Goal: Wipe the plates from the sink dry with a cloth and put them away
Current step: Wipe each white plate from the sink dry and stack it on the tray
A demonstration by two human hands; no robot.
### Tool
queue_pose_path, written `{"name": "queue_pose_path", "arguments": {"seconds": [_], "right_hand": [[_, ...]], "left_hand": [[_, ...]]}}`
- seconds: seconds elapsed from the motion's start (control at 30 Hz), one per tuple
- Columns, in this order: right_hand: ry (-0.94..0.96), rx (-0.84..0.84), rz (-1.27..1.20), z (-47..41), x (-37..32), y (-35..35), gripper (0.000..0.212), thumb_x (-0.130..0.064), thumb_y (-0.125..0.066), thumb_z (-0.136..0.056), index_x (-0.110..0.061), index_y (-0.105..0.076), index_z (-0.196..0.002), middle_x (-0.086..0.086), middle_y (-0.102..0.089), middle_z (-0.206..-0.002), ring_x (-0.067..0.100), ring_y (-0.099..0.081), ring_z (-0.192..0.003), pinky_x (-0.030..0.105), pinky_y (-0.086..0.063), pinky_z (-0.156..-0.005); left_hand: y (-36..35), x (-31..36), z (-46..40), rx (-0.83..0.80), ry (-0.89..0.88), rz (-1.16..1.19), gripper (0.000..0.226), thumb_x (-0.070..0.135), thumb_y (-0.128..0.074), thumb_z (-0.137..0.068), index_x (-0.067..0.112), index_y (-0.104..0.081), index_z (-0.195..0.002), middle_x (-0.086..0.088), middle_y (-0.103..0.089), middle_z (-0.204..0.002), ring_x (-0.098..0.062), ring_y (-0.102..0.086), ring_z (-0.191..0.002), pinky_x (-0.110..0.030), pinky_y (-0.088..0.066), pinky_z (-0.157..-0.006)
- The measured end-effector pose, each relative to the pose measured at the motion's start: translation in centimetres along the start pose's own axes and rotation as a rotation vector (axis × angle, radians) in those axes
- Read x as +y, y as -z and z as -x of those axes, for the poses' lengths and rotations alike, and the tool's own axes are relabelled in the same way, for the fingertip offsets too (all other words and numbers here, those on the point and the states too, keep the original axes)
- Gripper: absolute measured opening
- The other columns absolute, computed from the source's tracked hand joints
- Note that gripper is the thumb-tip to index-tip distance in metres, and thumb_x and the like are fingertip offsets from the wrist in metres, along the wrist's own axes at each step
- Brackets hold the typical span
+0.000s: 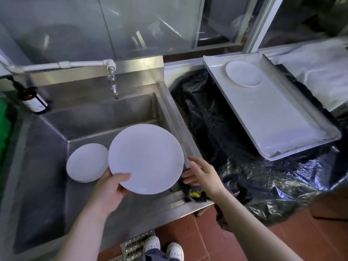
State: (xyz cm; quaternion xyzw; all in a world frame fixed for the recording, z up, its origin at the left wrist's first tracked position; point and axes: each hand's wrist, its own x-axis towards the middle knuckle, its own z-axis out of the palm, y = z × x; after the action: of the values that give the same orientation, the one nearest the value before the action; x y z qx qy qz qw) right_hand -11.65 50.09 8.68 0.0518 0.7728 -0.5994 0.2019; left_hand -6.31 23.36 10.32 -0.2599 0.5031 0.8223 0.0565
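My left hand grips a large white plate by its near rim, thumb on top, holding it above the steel sink. A small stack of white plates lies on the sink floor just left of it. My right hand hovers with fingers spread beside the plate's right edge, over the sink's right rim, holding nothing. Under that hand a dark cloth with a yellow patch lies on the sink's front right corner. One white plate sits at the far end of a metal tray.
The tap hangs over the sink's back wall. A brown pump bottle stands on the left back ledge. Black plastic sheeting covers the counter under the tray. White cloth or plastic lies at the far right.
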Motion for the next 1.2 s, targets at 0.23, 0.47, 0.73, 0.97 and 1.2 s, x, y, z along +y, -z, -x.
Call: {"name": "queue_pose_path", "arguments": {"seconds": [0.23,0.47,0.73,0.97,1.2], "right_hand": [[-0.104,-0.05,-0.306,-0.8,-2.6,0.3,0.029,-0.014,-0.047,-0.097,-0.028,-0.058,-0.12,0.007,-0.07,-0.077,0.024,-0.069,-0.068,0.029,-0.053,-0.055],[-0.028,0.09,-0.47,-2.2,-2.5,5.5,0.03,-0.009,-0.052,-0.09,-0.023,-0.064,-0.114,0.005,-0.066,-0.073,0.023,-0.063,-0.06,0.033,-0.053,-0.053],[0.007,0.214,-0.536,-7.1,-1.9,16.0,0.027,-0.008,-0.051,-0.092,-0.025,-0.065,-0.107,0.007,-0.067,-0.076,0.024,-0.064,-0.058,0.03,-0.053,-0.05],[0.011,0.293,-0.556,-13.8,-2.4,28.7,0.034,-0.018,-0.057,-0.08,-0.029,-0.064,-0.111,0.008,-0.071,-0.076,0.028,-0.067,-0.062,0.03,-0.054,-0.056],[-0.038,0.468,-0.646,-23.4,-3.6,34.8,0.039,-0.001,-0.044,-0.086,-0.009,-0.055,-0.122,0.006,-0.071,-0.07,0.027,-0.07,-0.061,0.027,-0.054,-0.052]], "left_hand": [[-3.2,2.4,-2.8,-0.144,0.105,-0.066,0.049,-0.004,-0.062,-0.074,0.027,-0.064,-0.112,-0.002,-0.073,-0.107,-0.03,-0.062,-0.103,-0.035,-0.057,-0.059],[-9.9,2.9,-5.8,-0.266,0.133,-0.151,0.042,-0.007,-0.049,-0.09,0.022,-0.057,-0.119,-0.004,-0.071,-0.104,-0.026,-0.066,-0.095,-0.035,-0.059,-0.06],[-18.4,3.0,-10.3,-0.293,0.004,-0.257,0.041,0.007,-0.047,-0.097,0.024,-0.05,-0.134,-0.01,-0.069,-0.119,-0.027,-0.067,-0.104,-0.041,-0.051,-0.087],[-27.0,2.7,-16.1,-0.185,-0.068,-0.287,0.032,0.011,-0.048,-0.097,0.028,-0.058,-0.122,-0.002,-0.071,-0.116,-0.019,-0.067,-0.108,-0.04,-0.048,-0.093],[-31.5,1.4,-21.2,-0.079,-0.079,-0.41,0.032,0.01,-0.046,-0.099,0.031,-0.061,-0.119,0.001,-0.071,-0.115,-0.016,-0.067,-0.107,-0.039,-0.048,-0.093]]}}
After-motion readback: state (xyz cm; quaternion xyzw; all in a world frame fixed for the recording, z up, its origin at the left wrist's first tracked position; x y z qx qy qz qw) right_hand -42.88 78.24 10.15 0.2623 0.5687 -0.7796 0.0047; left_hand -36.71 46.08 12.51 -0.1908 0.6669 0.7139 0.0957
